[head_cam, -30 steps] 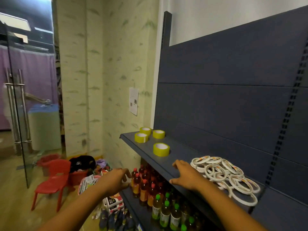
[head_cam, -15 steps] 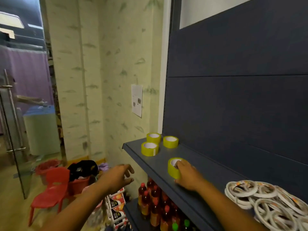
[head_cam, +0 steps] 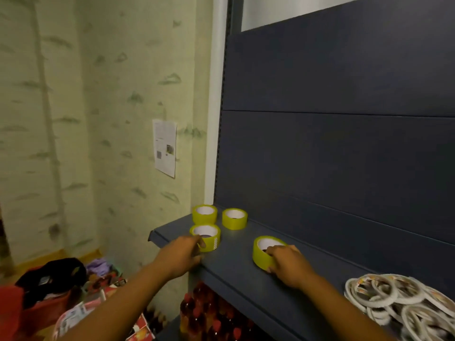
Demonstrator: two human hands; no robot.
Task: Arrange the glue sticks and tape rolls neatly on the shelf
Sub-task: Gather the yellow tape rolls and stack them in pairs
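Lying flat, core hole facing up, a yellow tape roll (head_cam: pixel 267 252) sits mid-shelf (head_cam: pixel 236 264), pinched by the right hand (head_cam: pixel 286 264). The left hand (head_cam: pixel 183 252) curls round another flat roll (head_cam: pixel 206 236) near two more (head_cam: pixel 219 217); thin white rolls (head_cam: pixel 398 303) are piled far right.

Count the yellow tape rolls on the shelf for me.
4. Two stand side by side at the shelf's far end, one sits nearer under the left hand, one in the right hand's grip.
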